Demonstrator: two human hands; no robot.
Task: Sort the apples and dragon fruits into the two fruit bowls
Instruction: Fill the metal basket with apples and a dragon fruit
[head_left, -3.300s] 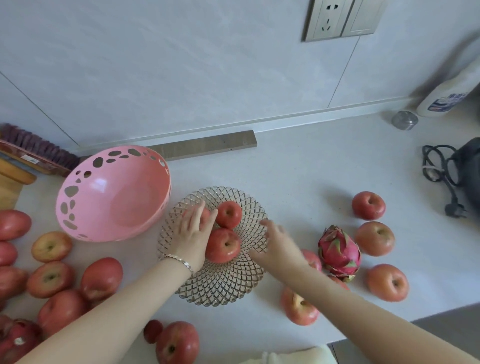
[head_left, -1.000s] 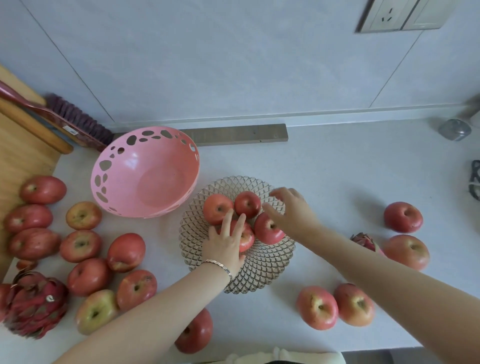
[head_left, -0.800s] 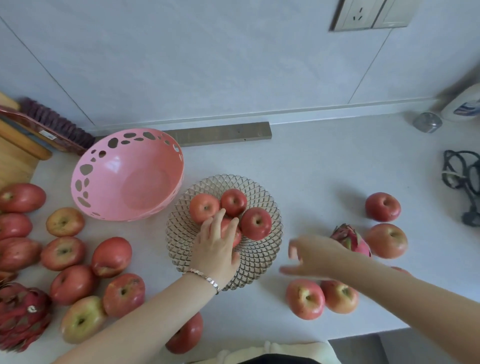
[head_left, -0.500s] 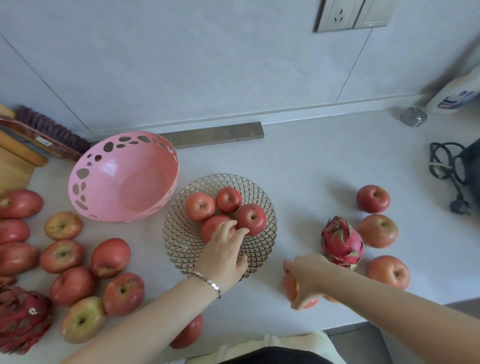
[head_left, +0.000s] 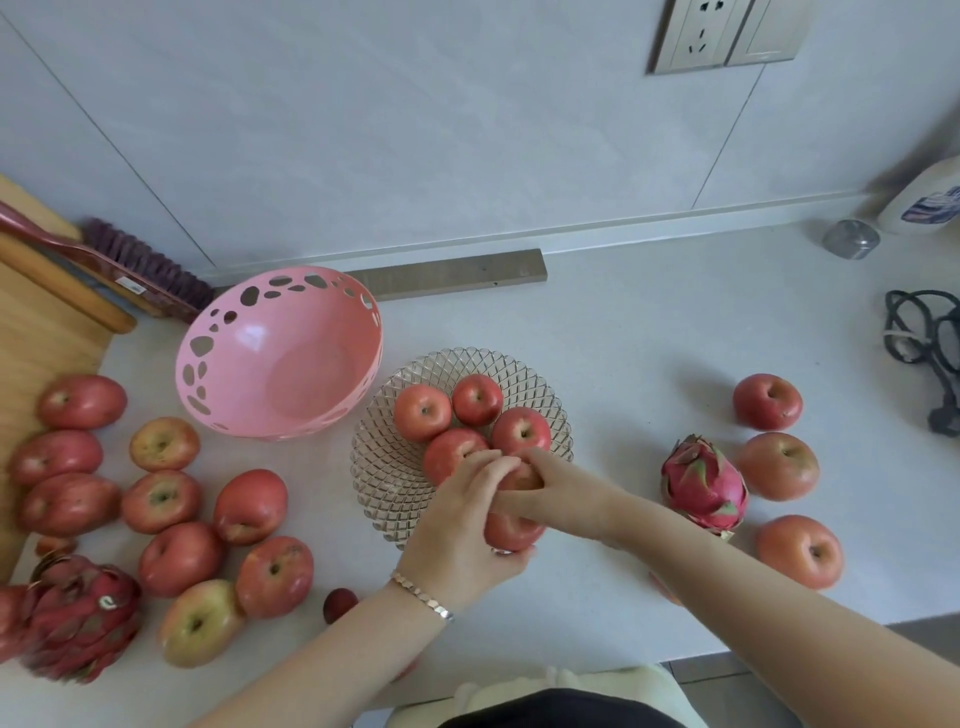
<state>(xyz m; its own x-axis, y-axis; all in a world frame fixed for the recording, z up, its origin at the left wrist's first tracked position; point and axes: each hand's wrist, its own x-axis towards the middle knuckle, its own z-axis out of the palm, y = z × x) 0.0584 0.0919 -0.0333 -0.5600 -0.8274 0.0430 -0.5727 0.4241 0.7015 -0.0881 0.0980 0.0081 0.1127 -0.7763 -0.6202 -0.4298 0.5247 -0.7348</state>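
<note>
A clear diamond-cut glass bowl (head_left: 550, 400) holds 4 smooth red apples (head_left: 422, 413). At its near rim the left hand (head_left: 460, 530) and right hand (head_left: 561, 501) both clasp a 5th round red apple (head_left: 511, 532). A perforated pink plastic bowl (head_left: 234, 364) stands beside it, and a scaly pink dragon fruit (head_left: 704, 486) lies to the right on the white counter (head_left: 623, 338).

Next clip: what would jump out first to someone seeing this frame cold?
The left hand and right hand meet over the near rim of the clear lattice bowl mid-counter, gripping one red apple together beside four apples already inside. The pink bowl behind it to the left holds nothing, while one dragon fruit lies to the right and a second dragon fruit at the far left.
</note>
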